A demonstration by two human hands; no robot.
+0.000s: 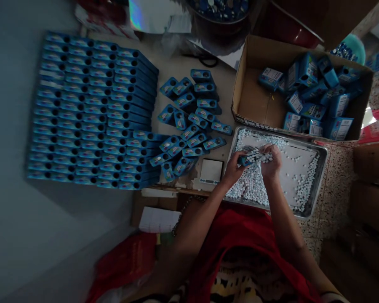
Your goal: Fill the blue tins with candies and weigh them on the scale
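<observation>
Over a metal tray [318,176], my left hand [235,168] grips a small blue box [246,160]. White pellets are heaped about the box's top. My right hand [271,162] is right beside it, its fingers curled around some of the small white pellets [261,156]. More loose white pellets [252,187] lie thick on the left part of the tray and along its right side. The box's opening is hidden by the pellets and my fingers.
Blue boxes [91,113] stand in tight rows at left, with loose ones [192,130] beside them. A small digital scale [211,170] sits left of the tray. Behind the tray is a cardboard carton [255,101] with several blue boxes. Black-handled scissors [208,61] lie farther back.
</observation>
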